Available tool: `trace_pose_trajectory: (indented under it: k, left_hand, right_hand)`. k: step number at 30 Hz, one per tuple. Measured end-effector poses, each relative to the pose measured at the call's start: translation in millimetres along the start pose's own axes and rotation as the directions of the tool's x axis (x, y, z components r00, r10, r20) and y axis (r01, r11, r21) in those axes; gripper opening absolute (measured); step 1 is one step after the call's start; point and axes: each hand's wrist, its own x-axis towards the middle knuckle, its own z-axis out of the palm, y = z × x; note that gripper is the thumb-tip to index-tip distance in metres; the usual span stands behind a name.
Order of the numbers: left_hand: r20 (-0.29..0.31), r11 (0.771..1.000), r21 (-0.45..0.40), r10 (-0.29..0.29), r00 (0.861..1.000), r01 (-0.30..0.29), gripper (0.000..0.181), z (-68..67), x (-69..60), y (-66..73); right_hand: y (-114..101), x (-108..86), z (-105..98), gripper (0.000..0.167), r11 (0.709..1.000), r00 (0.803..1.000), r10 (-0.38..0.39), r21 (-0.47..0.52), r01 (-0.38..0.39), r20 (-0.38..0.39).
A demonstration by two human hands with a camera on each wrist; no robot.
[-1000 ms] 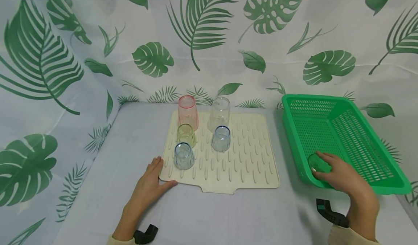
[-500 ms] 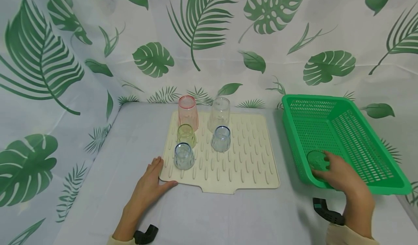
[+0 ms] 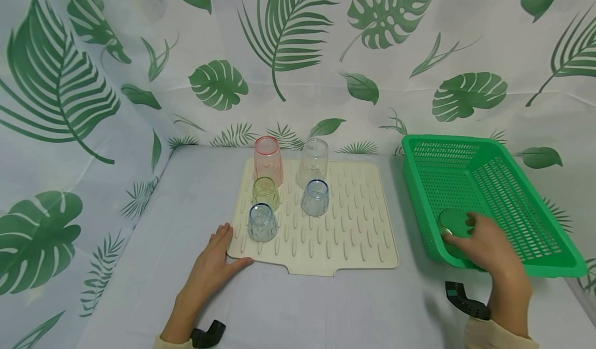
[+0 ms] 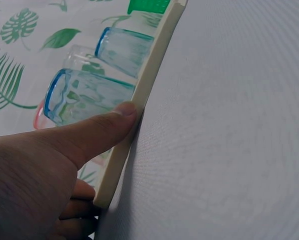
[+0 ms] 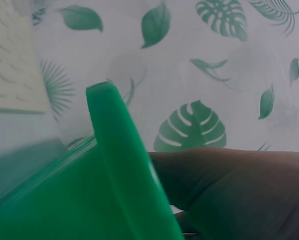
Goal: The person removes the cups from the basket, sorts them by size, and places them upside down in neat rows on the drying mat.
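In the head view my left hand [image 3: 211, 263] rests at the near left corner of a cream drying mat [image 3: 354, 225]. Its thumb [image 4: 124, 110] touches the front edge of the mat in the left wrist view, and the fingers lie along the left side. My right hand [image 3: 489, 245] reaches into a green plastic basket [image 3: 416, 204] and holds a clear drinking glass [image 3: 451, 222] near the basket's front left corner. In the right wrist view the basket wall [image 5: 124, 165] hides this glass and most of the fingers.
On the mat stand a pink tumbler [image 3: 267, 160], a tall clear tumbler [image 3: 314, 160], a small yellow-green glass [image 3: 266, 194] and two blue-rimmed glasses, one at the front left [image 3: 263, 224] and one further right [image 3: 315, 198]. A leaf-patterned cloth [image 3: 298, 95] hangs behind.
My right hand has shifted slightly left and toward me, and its fingers have moved over the glass inside the basket. The glass has tilted a little. My left hand has stayed in place.
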Motion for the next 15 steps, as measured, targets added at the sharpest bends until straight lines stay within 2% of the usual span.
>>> trace_pose_trajectory:
  k: [4, 7, 15]
  left_hand:
    - [-0.002, 1.000, -0.002, -0.001, 1.000, 0.001, 0.102, 0.1, -0.4, 0.8]
    - [-0.005, 1.000, -0.003, -0.001, 1.000, 0.001, 0.102, -0.1, -0.8, 1.5]
    - [-0.002, 1.000, -0.007, -0.007, 1.000, 0.007, 0.102, -0.2, -1.7, 1.5]
  right_hand:
    - [-4, -3.2, 0, 0.096, 0.999, 0.994, 0.025, 0.050, -0.020, -0.104]
    - [-6, -4.5, 0, 0.097, 0.995, 0.983, 0.045, 0.095, -0.028, -0.179]
    - [-18, -8.8, -3, 0.095, 0.972, 0.936, 0.128, 0.229, -0.052, -0.329]
